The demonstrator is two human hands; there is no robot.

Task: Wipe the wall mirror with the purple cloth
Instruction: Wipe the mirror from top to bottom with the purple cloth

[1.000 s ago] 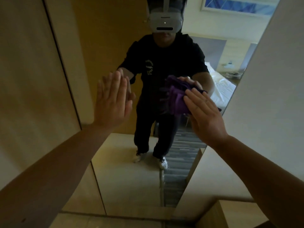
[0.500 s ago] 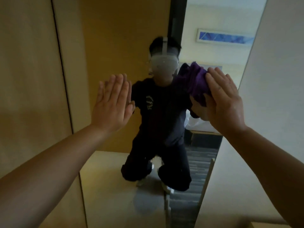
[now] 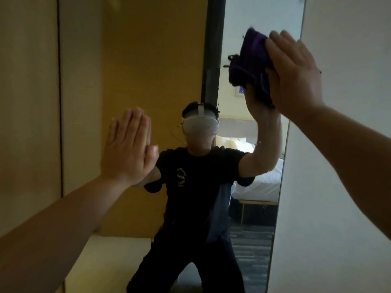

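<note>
The tall wall mirror (image 3: 135, 60) fills the middle of the view and reflects a person in dark clothes with a white headset. High on the glass near its right edge, my right hand (image 3: 294, 75) presses the bunched purple cloth (image 3: 251, 62) flat against it. Most of the cloth shows to the left of my palm. My left hand (image 3: 127, 149) rests flat on the glass lower down at the left, fingers together and pointing up, holding nothing.
A wooden panel wall (image 3: 27, 123) borders the mirror on the left. A plain white wall (image 3: 342, 187) runs along its right edge. The reflection shows a bed and a patterned carpet behind the person.
My right hand has slid the cloth upward along the right side of the mirror, from chest height to well above the reflected head. The view has tilted up. My left hand stays flat on the glass.
</note>
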